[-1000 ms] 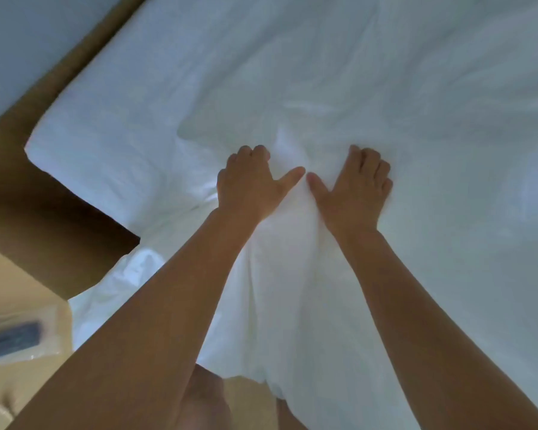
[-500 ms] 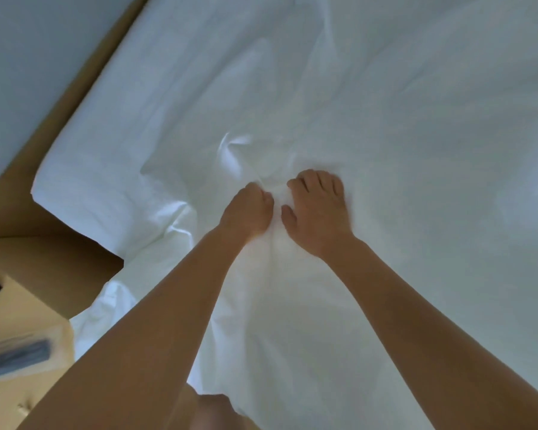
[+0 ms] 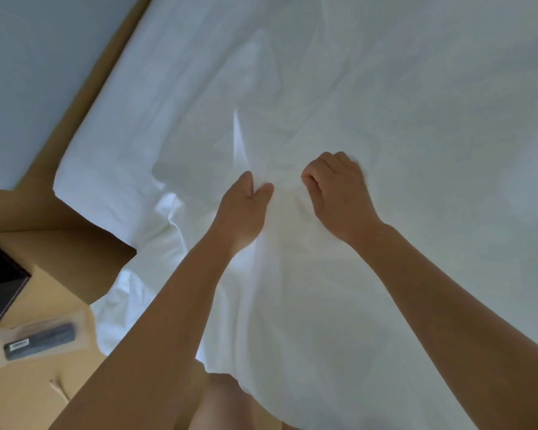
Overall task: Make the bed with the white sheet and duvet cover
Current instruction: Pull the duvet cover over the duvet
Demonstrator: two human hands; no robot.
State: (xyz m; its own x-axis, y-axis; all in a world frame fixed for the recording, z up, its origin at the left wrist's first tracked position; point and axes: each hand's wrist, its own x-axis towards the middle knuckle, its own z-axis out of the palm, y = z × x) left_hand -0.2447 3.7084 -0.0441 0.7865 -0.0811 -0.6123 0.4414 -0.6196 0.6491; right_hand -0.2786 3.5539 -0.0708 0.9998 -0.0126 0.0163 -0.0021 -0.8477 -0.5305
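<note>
The left hand (image 3: 244,209) pinches a fold of the white duvet cover (image 3: 401,125). Just beside it, the right hand (image 3: 339,193) clutches the same cloth in curled fingers.

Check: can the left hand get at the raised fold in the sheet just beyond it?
Probably yes: the fold sits just past the left hand, nothing between, though that hand pinches the sheet now.

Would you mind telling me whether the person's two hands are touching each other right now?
Apart. The head view shows a plain strip of white fabric between the left hand and the right hand; each grips the fabric.
</note>
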